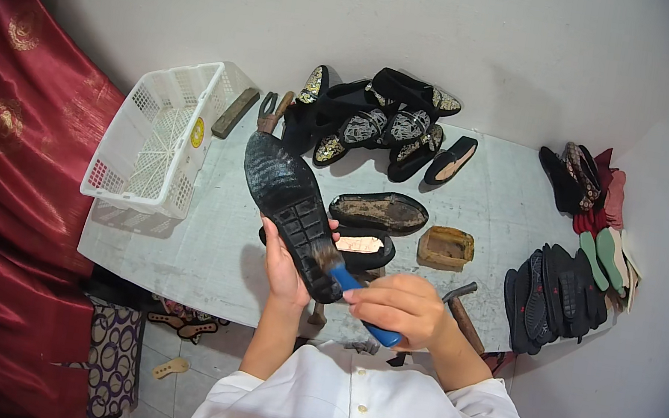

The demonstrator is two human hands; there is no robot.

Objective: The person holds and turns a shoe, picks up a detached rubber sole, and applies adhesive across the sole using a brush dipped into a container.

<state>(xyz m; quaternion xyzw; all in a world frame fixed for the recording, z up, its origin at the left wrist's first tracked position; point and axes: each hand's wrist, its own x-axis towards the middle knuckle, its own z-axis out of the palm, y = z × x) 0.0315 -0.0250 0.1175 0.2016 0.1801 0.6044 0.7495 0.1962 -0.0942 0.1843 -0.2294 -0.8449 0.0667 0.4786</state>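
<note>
A black shoe sole (282, 184) is gripped in my left hand (288, 273), its blocky ridged side facing up and its wide end pointing to the far left. My right hand (404, 308) is closed round a brush with a blue handle (347, 280). The brush's bristles touch the sole near its narrow end. Just beyond, a black shoe upper (380, 211) lies bottom up on the table. Partly behind the sole is another black shoe (379, 259) with a pale patch. A yellowish-brown square container (446, 249) stands to their right.
A white plastic basket (157, 131) stands at the left by a dark block (235, 113) and pliers (267, 115). Several decorated black shoes (386, 126) are piled against the wall. Black soles (550, 298) are stacked at right. A hammer (467, 315) lies beside my right forearm.
</note>
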